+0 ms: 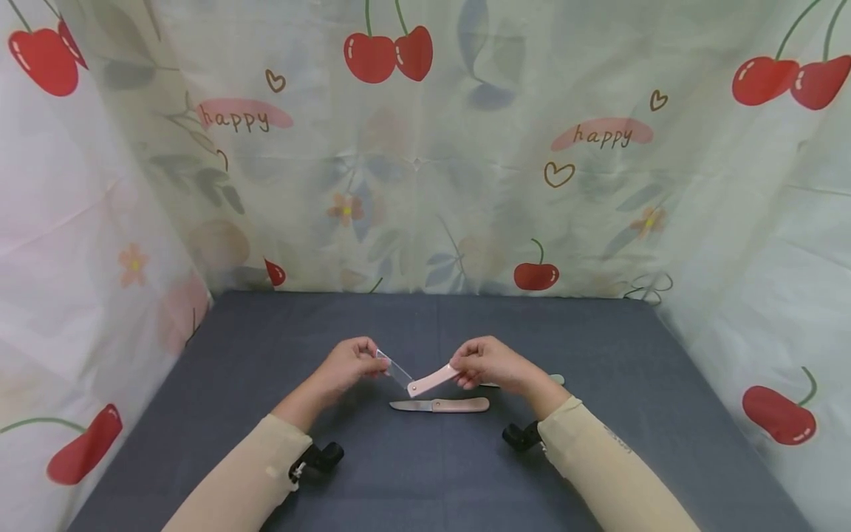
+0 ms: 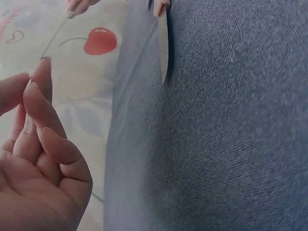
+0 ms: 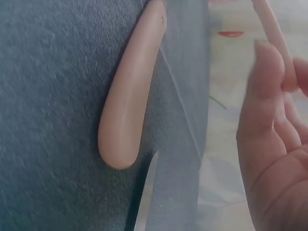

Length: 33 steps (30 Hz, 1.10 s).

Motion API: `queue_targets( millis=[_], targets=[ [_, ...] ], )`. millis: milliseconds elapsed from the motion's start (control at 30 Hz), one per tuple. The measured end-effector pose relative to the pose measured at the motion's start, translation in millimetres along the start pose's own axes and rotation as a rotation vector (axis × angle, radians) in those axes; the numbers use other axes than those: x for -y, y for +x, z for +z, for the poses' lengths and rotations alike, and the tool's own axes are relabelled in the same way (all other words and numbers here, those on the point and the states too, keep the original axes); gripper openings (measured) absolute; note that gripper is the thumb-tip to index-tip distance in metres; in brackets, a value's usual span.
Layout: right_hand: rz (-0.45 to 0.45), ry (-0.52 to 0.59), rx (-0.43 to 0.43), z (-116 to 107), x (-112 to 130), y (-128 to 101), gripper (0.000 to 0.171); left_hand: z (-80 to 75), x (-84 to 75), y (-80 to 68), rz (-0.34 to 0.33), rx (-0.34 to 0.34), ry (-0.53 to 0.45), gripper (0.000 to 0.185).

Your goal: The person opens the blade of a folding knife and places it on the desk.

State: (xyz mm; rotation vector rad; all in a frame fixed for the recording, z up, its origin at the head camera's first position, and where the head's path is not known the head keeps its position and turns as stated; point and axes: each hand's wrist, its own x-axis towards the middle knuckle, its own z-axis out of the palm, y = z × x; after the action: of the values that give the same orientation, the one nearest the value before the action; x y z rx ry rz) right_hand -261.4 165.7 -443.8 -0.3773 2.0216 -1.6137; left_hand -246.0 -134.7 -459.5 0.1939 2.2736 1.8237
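Observation:
Between both hands, above the table, is a folding knife (image 1: 432, 380) with a pink handle, its blade angled up from the pivot. My left hand (image 1: 349, 366) pinches the blade near its tip with thumb and fingertips. The far end of the handle is pinched by my right hand (image 1: 495, 366). Directly below lies a second pink-handled knife (image 1: 460, 406), unfolded, blade toward the left. A third knife (image 1: 557, 379) with a pale handle lies behind the right hand and wrist, which hide its middle. Its blade (image 3: 147, 192) shows in the right wrist view.
A dark blue-grey cloth (image 1: 399, 473) covers the table. Printed curtains (image 1: 425, 185) with cherries and the word "happy" hang along the back and both sides. Black camera mounts (image 1: 326, 457) are strapped at both wrists.

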Motion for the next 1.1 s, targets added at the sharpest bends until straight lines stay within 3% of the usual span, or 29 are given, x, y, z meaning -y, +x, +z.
queue_targets(
  millis=[100,233,733,967,1100],
  targets=[
    [0.030,0.002,0.061,-2.8,-0.3,0.1,0.015,-3.1,-0.3,-1.5,0.006,0.068,0.042,0.021],
    [0.035,0.033,0.044,-3.2,-0.7,0.2,0.016,-3.3,-0.6,-1.8,0.014,0.086,0.040,0.022],
    [-0.007,0.292,-0.347,10.3,-2.5,11.5,0.014,8.2,-0.5,9.6,0.023,-0.246,-0.231,0.023],
    [-0.006,0.420,-0.423,17.6,-4.8,18.2,0.010,19.7,6.9,12.0,0.034,-0.350,-0.419,0.023],
    [0.016,0.427,-0.402,16.2,-8.1,20.2,0.009,20.1,12.3,10.0,-0.009,-0.355,-0.396,0.022]
  ],
)
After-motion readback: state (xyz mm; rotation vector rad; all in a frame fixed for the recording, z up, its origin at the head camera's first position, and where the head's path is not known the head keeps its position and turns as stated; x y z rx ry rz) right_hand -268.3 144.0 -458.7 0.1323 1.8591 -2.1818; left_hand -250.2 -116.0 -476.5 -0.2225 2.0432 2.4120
